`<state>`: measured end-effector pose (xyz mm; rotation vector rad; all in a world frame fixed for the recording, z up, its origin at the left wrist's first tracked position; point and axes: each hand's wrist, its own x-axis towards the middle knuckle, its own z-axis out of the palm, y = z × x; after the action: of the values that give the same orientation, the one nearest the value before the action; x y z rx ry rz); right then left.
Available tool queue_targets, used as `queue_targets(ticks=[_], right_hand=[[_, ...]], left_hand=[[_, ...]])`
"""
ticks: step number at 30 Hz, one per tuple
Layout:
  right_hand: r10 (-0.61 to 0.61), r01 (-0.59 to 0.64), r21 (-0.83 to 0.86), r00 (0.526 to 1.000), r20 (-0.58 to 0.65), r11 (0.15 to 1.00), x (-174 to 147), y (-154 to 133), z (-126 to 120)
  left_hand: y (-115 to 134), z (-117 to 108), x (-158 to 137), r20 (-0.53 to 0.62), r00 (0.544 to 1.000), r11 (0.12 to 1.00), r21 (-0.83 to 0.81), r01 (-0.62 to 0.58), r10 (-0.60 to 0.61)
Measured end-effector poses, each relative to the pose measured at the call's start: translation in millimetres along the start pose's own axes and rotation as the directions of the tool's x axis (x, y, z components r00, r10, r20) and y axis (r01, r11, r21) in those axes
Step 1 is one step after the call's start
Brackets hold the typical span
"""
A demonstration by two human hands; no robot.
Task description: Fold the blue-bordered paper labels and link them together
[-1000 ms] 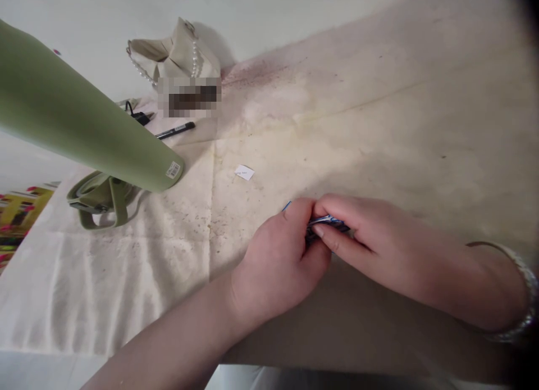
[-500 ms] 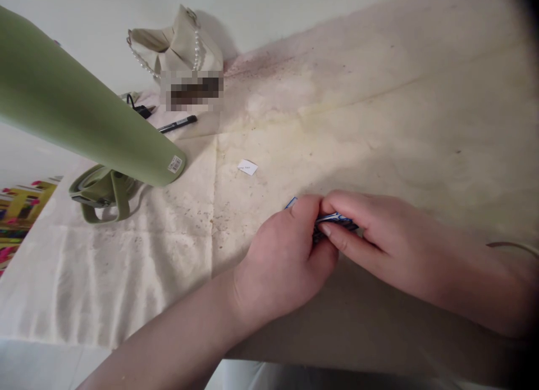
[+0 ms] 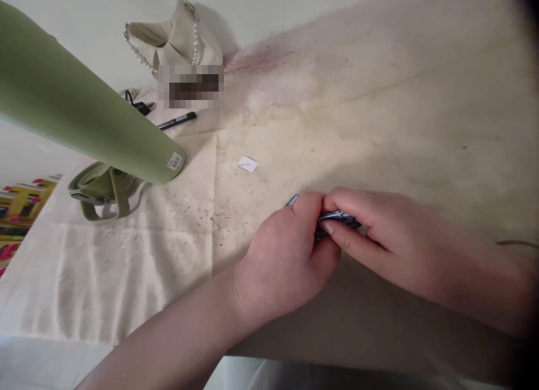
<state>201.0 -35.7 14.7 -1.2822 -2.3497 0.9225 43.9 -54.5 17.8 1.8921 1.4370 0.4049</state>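
My left hand (image 3: 290,255) and my right hand (image 3: 383,224) meet over the near edge of the table. Both are closed around a small, flat blue-and-white printed item (image 3: 339,215). One blue-edged corner of it pokes out beyond my left index finger. Its middle shows between my right thumb and fingers, and the rest is covered, so its exact kind cannot be made out. A small white slip of paper (image 3: 248,164) with faint print lies on the cloth beyond my left hand.
A tall green bottle (image 3: 96,98) stands at the left, its green lid with a loop handle (image 3: 101,193) beside it. Behind are a black pen (image 3: 179,121) and a cream bag with a pearl strap (image 3: 177,47). A stained cream cloth (image 3: 379,126) covers the table.
The view has shifted very slightly. Both hands keep their grip on the blue-and-white item, with hardly any movement of the fingers.
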Motion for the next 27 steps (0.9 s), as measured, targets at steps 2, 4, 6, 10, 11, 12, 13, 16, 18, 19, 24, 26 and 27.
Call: queue_targets(ticks=[2,4,6,10,11,12,13,16,18,19,24,26,27], right_hand=[[-0.001,0.001,-0.002,1.000,-0.002,1.000,-0.8,-0.5,-0.4],[-0.007,0.007,0.000,1.000,-0.005,1.000,-1.3,-0.9,-0.8],[-0.005,0.005,-0.004,1.000,-0.006,1.000,-1.4,-1.1,-0.8],[0.008,-0.008,-0.021,1.000,0.002,1.000,-0.8,-0.3,-0.1],[0.011,-0.011,-0.024,1.000,0.004,1.000,-0.7,-0.1,0.1],[0.014,-0.014,-0.026,1.000,0.008,1.000,-0.7,0.0,0.1],[0.019,-0.018,-0.028,1.000,0.010,0.999,-0.7,0.1,0.1],[0.028,-0.028,-0.029,0.999,0.018,0.999,-0.7,0.0,-0.2],[0.033,-0.033,-0.025,0.999,0.020,0.999,-0.5,-0.2,-0.2],[0.032,-0.031,-0.022,0.999,0.018,0.999,-0.4,-0.2,-0.1],[0.026,-0.026,-0.022,1.000,0.017,0.999,-1.1,0.9,0.8],[0.023,-0.023,-0.028,1.000,0.014,0.999,-1.9,1.6,0.7],[0.019,-0.019,-0.027,1.000,0.016,0.999,-2.1,2.0,0.6]], left_hand=[[0.5,0.1,-0.1,0.001,1.000,1.000,0.003,0.003,-0.003],[0.6,0.2,0.0,-0.002,1.000,1.000,0.007,-0.003,0.003],[0.5,0.2,0.0,-0.008,1.000,1.000,0.012,-0.011,0.011],[0.5,-0.1,-0.1,-0.007,1.000,1.000,0.018,-0.014,0.014],[0.7,-0.2,-0.1,-0.005,1.000,1.000,0.019,-0.015,0.015],[0.9,-0.2,-0.1,-0.005,1.000,1.000,0.021,-0.017,0.018],[1.0,-0.2,-0.1,-0.006,1.000,1.000,0.024,-0.019,0.019],[1.2,-0.1,-0.1,-0.008,1.000,0.999,0.033,-0.022,0.022],[1.0,0.0,-0.1,-0.010,1.000,0.999,0.037,-0.020,0.021],[1.0,0.0,-0.2,-0.010,1.000,0.999,0.037,-0.020,0.020],[1.5,-0.1,-0.7,-0.004,1.000,0.999,0.035,-0.012,0.012],[1.6,0.0,-0.9,-0.003,1.000,0.999,0.040,-0.007,0.007],[1.7,0.1,-1.0,-0.003,1.000,0.999,0.043,-0.008,0.008]])
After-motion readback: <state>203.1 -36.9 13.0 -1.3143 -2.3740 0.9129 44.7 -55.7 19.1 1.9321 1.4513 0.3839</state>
